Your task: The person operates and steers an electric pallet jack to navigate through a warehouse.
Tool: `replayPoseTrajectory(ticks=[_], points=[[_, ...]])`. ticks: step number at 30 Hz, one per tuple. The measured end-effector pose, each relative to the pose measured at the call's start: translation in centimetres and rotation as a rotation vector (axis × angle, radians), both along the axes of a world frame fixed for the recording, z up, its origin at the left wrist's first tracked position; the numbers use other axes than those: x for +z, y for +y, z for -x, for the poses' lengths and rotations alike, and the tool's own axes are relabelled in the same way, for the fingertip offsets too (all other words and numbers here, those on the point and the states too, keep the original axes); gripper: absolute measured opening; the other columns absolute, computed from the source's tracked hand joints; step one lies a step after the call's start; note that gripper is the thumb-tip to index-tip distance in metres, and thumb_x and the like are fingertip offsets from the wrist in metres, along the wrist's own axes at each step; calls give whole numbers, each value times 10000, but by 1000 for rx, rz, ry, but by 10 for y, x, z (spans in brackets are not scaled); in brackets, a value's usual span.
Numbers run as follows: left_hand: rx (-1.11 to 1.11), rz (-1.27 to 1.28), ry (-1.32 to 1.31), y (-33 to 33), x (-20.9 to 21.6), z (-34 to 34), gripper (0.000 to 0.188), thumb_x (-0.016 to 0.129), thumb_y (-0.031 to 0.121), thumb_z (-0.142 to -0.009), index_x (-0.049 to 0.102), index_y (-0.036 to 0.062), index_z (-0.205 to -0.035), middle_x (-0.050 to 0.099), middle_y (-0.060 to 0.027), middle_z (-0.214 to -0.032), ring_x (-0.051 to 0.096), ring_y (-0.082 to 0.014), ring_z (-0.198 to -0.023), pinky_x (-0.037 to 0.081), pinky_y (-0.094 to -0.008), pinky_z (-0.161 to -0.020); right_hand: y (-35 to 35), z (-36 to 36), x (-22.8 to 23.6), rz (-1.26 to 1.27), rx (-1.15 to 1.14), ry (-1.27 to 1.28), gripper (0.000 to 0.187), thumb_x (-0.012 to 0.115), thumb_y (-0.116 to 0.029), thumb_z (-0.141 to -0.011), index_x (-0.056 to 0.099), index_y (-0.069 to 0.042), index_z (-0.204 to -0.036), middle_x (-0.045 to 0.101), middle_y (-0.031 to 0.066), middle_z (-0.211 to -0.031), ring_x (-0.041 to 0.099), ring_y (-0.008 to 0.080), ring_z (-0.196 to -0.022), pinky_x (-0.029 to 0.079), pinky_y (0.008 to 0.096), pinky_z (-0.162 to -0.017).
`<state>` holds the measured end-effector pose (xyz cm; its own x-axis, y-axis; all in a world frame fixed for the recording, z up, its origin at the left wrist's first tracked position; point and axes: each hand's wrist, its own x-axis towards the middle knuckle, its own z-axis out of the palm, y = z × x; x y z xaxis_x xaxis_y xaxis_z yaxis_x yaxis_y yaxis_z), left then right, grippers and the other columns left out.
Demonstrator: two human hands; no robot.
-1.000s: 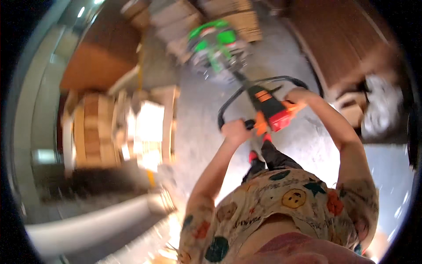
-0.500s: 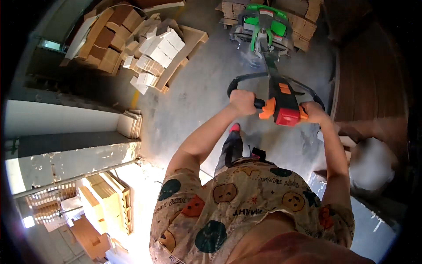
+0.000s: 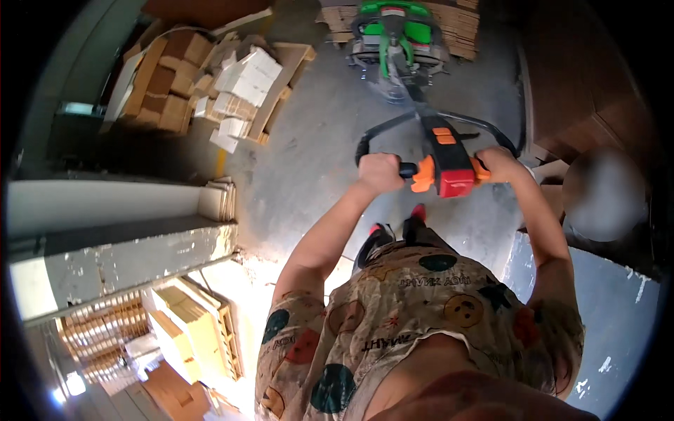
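Both my hands are on the handle of an electric pallet truck. My left hand [image 3: 381, 173] wraps round the black grip on the left side of the control head [image 3: 444, 151], beside an orange thumb lever. Round the right grip, next to the other orange lever, my right hand [image 3: 497, 165] is closed; its fingers are partly hidden. The control head has orange buttons and a red end facing me. A black shaft leads away to the green and black truck body [image 3: 399, 42] at the top. Its forks are not visible.
Left of the truck, stacked cartons and white packs [image 3: 249, 81] lie on a wooden pallet [image 3: 281, 105]. Flat cardboard stacks [image 3: 449, 28] stand beyond the truck. A worn wall end [image 3: 140, 263] juts in from the left. Large brown boxes [image 3: 583, 91] line the right.
The truck body and its handle have shifted slightly left in view. I have stepped, and both shoes show now. More of the blue-grey surface at lower right has come into view.
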<state>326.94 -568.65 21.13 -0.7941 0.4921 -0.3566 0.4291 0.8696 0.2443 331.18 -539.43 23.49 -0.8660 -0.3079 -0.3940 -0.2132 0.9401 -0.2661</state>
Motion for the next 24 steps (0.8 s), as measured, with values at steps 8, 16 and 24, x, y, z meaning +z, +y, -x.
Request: replayPoseTrajectory(ticks=[8,16,24], points=[[-162,-47,-106,-21,-3,-103,221,600,196,-668,683,90,-843,672,-109,-851,652,-263,-833,509,-356,-710,-6,-109,-32,-25,-27,0,514,781,-407,-510,607,-42,-828,613,206,-844,573,397,-876,458,447,-742],[-245,-185,-103,-55,-25,-213,209,618,182,-635,684,81,-805,669,-119,-793,655,-272,-773,507,-362,-671,-24,-242,-61,56,-111,-58,233,677,-172,-632,600,-38,-807,603,213,-793,586,382,-808,459,418,-667],[-280,-211,-121,-96,-39,-326,193,607,171,-634,674,85,-793,664,-118,-775,651,-277,-747,504,-368,-666,-73,-361,-67,104,-178,-72,131,642,-154,-636,600,-60,-717,602,183,-716,599,348,-703,452,385,-614]])
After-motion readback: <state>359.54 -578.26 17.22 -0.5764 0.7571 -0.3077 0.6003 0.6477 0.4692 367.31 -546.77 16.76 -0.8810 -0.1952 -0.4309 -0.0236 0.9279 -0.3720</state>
